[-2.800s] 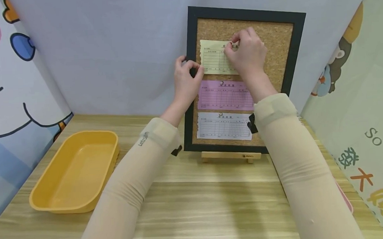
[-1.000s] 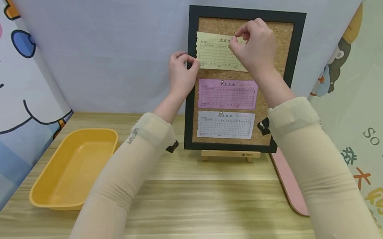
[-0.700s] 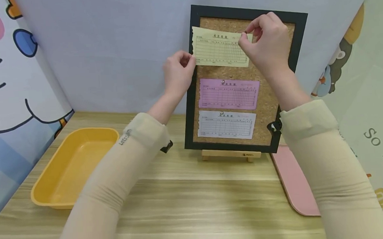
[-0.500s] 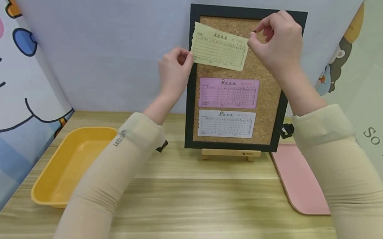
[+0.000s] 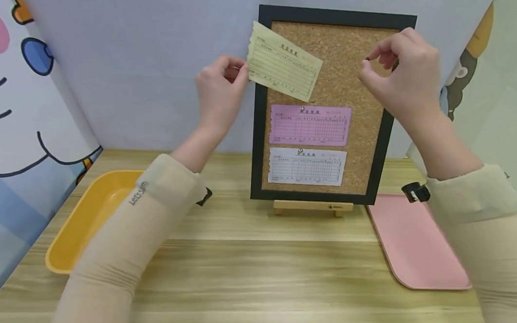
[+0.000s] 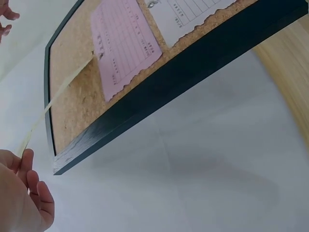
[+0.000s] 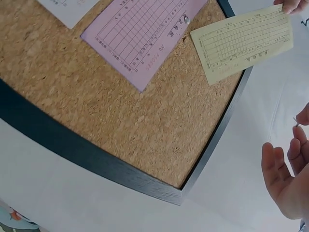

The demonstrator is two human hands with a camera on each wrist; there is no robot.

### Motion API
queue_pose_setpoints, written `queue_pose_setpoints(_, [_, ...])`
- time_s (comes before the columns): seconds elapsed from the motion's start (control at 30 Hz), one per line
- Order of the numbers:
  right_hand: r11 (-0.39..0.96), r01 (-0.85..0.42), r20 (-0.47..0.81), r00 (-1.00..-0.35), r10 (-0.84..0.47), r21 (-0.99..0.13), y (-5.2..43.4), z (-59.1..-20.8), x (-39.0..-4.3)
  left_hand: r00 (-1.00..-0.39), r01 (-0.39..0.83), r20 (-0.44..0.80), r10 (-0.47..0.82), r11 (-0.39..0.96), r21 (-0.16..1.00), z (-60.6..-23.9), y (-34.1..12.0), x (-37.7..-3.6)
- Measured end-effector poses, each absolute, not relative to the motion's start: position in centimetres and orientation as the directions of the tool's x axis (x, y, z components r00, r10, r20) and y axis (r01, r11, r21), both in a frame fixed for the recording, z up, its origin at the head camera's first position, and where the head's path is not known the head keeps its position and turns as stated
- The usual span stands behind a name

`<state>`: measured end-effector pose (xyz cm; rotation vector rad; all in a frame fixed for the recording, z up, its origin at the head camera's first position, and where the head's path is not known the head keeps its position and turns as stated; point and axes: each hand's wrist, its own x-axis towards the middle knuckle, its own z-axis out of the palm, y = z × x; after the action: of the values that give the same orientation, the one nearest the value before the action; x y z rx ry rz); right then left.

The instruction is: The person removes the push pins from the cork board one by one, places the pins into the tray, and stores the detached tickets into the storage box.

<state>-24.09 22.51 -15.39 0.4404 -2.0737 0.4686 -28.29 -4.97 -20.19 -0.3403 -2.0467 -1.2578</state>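
Note:
My left hand (image 5: 221, 92) pinches the torn left edge of a yellow receipt slip (image 5: 286, 60), which slants in front of the corkboard (image 5: 362, 44). In the left wrist view the slip shows edge-on, its far end close to the cork. My right hand (image 5: 405, 75) is at the board's right side, pinching a small pushpin (image 7: 296, 121) between thumb and forefinger; its thin point shows in the right wrist view. Below the yellow slip, a pink receipt slip (image 5: 311, 127) and a white receipt slip (image 5: 307, 167) hang on the cork, each with a silver pushpin at its top.
The black-framed board leans on a small wooden easel (image 5: 313, 206). A yellow tray (image 5: 83, 214) stands at the left on the wood-grain table (image 5: 264, 278), partly behind my left sleeve. At the right lies a pink tray (image 5: 416, 241). A pale backdrop (image 5: 148, 65) rises behind.
My right hand has come away from the yellow slip with the pushpin, moving right. My left hand has drawn the slip left and up, and it has tilted, its right end lower.

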Motion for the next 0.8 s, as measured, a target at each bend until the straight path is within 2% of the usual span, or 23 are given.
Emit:
queue_pose_setpoints(0.4, [0.871, -0.479, 0.862, -0.482, -0.158, -0.108, 24.6, -16.6, -21.5, -0.744, 0.546, 0.663, -0.083, 0.494, 0.676, -19.1, -6.7, -25.6])
queue_pose_setpoints(0.8, [0.844, -0.527, 0.866, -0.463, -0.19, -0.097, 27.0, -17.9, -19.5, -0.695, 0.581, 0.719, -0.009, 0.582, 0.569, -19.3, -8.7, -23.0])
